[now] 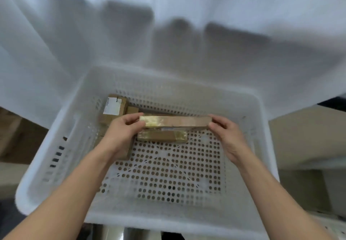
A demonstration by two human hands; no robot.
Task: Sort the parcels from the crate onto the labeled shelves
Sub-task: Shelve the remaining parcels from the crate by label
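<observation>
Parcel [176, 122], long & flat, is held by its ends inside the crate [243, 97], L hand [121, 129] pinching one end, R hand [226, 135] the other, prob. to keep it level for the lift out. Just under it sits a shorter box [161, 136], w/ a labelled box [114, 107] in the far-left corner.

Likely a stockroom: cardboard parcels [162, 136] in a plastic crate [187, 225].

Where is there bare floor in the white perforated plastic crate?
Bare: near half and right side of the white perforated plastic crate, along those walls. Crowded: far-left corner, with white-labelled brown cardboard parcel, short brown parcel, and long brown parcel gripped by left hand and right hand.
</observation>
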